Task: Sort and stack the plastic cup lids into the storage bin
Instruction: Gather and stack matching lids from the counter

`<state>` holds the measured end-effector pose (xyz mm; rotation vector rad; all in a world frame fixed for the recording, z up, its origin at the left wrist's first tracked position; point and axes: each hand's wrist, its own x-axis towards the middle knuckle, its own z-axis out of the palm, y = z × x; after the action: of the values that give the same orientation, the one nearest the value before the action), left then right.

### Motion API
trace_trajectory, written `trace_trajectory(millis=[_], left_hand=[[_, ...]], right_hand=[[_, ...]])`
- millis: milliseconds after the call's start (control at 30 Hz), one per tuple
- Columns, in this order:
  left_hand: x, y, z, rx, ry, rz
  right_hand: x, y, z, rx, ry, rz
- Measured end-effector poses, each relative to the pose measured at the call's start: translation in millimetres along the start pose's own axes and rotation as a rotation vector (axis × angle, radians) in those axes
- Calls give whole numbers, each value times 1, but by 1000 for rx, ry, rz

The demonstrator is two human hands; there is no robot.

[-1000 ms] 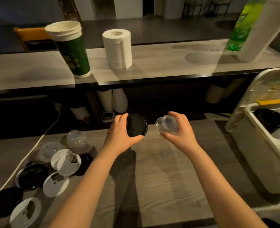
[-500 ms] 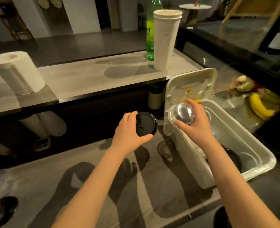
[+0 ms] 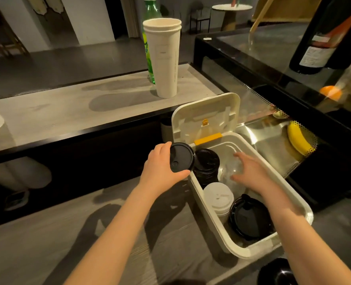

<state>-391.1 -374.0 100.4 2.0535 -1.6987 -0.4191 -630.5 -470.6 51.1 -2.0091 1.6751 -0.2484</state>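
The black lid [image 3: 181,157] was held in the left hand [image 3: 160,173], with the thumb under its near edge and the fingers over the far edge. Its flat face was tipped toward the camera, and it sat just outside the left wall of the storage bin [image 3: 250,251]. The stack of black lids [image 3: 206,165] stood immediately to its right, in the bin's far-left corner, so the left hand was the nearer one. The right hand [image 3: 250,171] hovered over the clear lids [image 3: 231,169] with its fingers spread, and whether they gripped one could not be told. The black lid probably needed levelling and a short shift to the right.
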Motion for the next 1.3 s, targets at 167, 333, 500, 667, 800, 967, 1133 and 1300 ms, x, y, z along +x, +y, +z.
trace_trajectory(millis=[167, 333, 500, 667, 800, 967, 1133, 1300], left_hand=[[3, 4, 5, -2, -8, -2], [2, 7, 9, -26, -1, 36], [2, 14, 11, -35, 20, 103], [-5, 33, 12, 4, 77, 264], [-11, 39, 22, 51, 82, 305], [-24, 33, 49, 103, -101, 184], [-33, 26, 66, 193, -265, 135], [-33, 25, 70, 211, -255, 126]], right_hand=[[12, 6, 15, -210, -156, 40], [12, 3, 12, -220, -179, 46], [0, -26, -9, 274, 128, -165], [-23, -69, -26, 585, -24, -303], [-29, -63, -30, 611, -37, -267], [-44, -27, -31, 649, -17, -162], [-68, 19, -31, 490, -186, -56], [-79, 45, -13, 52, -173, -7]])
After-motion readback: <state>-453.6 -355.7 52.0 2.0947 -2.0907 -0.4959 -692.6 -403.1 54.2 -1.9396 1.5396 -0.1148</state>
